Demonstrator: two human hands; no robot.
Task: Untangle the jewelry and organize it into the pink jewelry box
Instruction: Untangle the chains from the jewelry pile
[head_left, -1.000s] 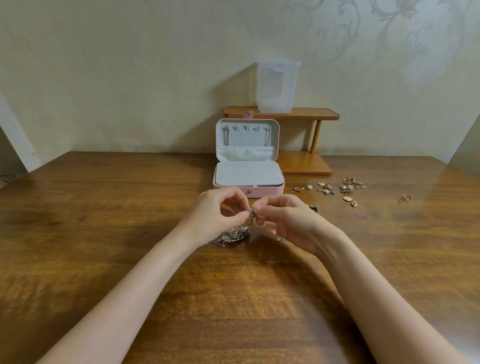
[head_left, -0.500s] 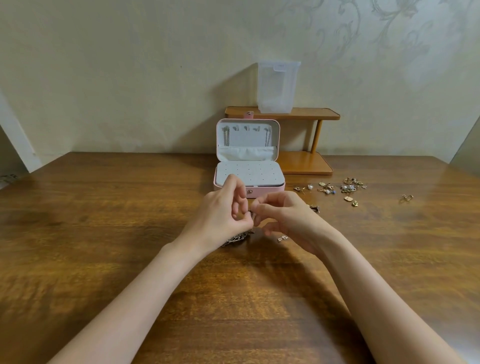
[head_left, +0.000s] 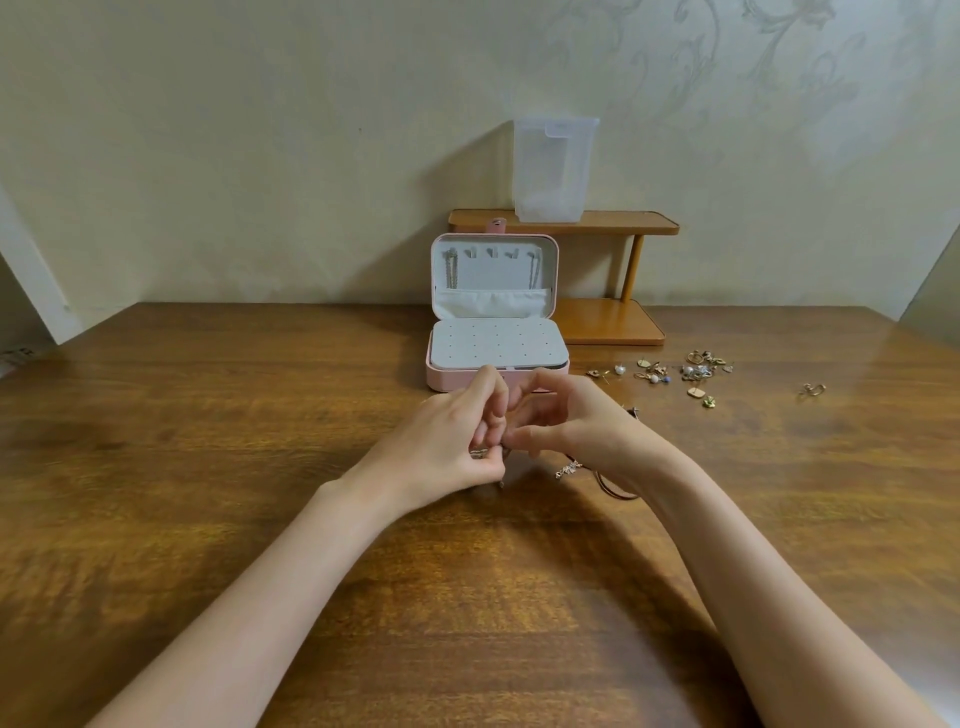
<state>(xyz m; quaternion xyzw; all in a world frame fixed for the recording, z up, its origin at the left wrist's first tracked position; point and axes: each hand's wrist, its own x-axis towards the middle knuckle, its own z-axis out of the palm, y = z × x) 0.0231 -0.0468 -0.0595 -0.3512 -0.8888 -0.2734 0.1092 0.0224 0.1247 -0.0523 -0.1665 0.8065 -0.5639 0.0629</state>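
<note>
Item: tangle of chains. Lies on the bench just in front of the pink jewelry box, mostly hidden under the two hands; only a silvery bit shows at the left thumb.

Left hand: fingers curled, thumb and fingertips pinching a small part of the tangle.

Right hand: fingers curled toward the left hand, tips meeting it at the same spot; appears to pinch a strand there, though the strand itself is too fine to make out.

Loose strand: a short sparkly length with a thin brownish cord beside it, trailing on the bench under the right wrist.

Pink jewelry box: open, lid upright, two chains hanging from hooks in the lid, grey earring pad bare.

Small earrings and rings: scattered on the bench to the right of the box, one ring well apart further right.

Behind: wooden shelf, clear plastic container on its top tier.

Step in hand, as judged: picking one chain free of the knot. Sorting is barely begun.

Next move calls for: a gentle, steady pull apart with fine fingertip control, then lifting the freed chain to a lid hook.
</note>
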